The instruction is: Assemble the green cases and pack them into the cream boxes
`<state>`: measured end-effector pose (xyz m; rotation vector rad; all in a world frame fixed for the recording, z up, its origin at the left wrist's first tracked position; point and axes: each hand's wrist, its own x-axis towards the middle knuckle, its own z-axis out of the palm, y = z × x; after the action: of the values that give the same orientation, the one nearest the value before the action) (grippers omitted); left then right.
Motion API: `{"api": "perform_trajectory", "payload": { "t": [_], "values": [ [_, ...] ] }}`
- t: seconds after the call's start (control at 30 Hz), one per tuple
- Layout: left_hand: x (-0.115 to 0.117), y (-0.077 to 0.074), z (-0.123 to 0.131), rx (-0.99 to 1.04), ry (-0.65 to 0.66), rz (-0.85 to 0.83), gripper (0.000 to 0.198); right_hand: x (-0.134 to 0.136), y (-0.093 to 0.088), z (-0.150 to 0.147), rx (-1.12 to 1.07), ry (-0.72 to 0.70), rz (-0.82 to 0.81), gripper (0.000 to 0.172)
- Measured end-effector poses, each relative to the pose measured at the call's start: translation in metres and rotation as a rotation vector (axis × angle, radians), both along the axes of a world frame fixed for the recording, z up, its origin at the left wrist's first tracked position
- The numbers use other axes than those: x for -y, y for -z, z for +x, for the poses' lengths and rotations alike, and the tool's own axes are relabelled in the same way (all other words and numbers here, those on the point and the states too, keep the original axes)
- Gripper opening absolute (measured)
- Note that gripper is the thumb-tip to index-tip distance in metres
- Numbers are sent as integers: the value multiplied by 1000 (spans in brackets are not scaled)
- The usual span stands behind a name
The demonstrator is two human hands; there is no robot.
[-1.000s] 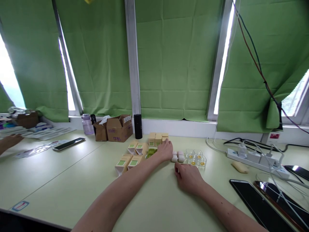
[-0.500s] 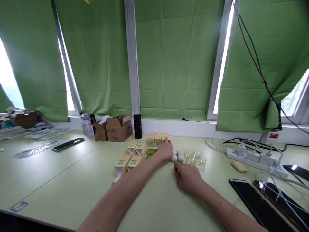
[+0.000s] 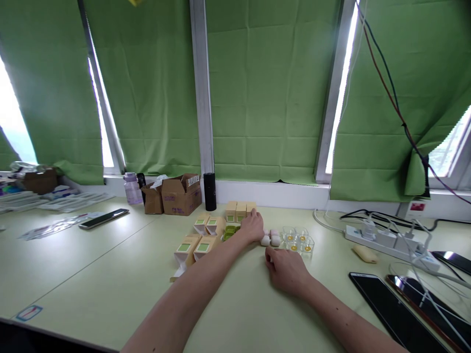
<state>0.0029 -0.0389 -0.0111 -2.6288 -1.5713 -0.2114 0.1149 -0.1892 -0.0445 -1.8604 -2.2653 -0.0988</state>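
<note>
My left hand [image 3: 252,227] reaches forward with its fingers closed at the right end of a row of three small beige boxes [image 3: 241,211], gripping the front of the rightmost box. On the table nearer to me my right hand [image 3: 287,269] rests with its fingers curled and nothing visible in them. Green cups [image 3: 230,231] sit left of my left hand, partly hidden by my forearm. Pale pink and white rounded pieces [image 3: 274,240] lie between my hands, beside clear cups with yellow centres [image 3: 302,239]. Several beige boxes with green labels and open flaps [image 3: 187,247] stand to the left.
Behind stand a brown carton [image 3: 182,196], a black cylinder [image 3: 210,192] and a lilac bottle [image 3: 133,189]. A phone [image 3: 104,219] lies left. To the right are a power strip [image 3: 390,245] with tangled cables, a beige rounded object [image 3: 365,254] and a dark-screened phone [image 3: 390,309].
My left forearm has shifted very slightly to the right, showing a little more of the front open box. My right hand stays in place.
</note>
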Motion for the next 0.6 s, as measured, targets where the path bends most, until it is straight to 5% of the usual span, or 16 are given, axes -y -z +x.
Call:
{"api": "perform_trajectory", "payload": {
  "t": [0.33, 0.6],
  "values": [
    [15, -21, -15, 24, 62, -15, 42, 2, -5, -2, -3, 16, -44, 15],
    [42, -56, -80, 142, 131, 142, 31, 4, -6, -1, -16, 1, -22, 12]
  ]
}}
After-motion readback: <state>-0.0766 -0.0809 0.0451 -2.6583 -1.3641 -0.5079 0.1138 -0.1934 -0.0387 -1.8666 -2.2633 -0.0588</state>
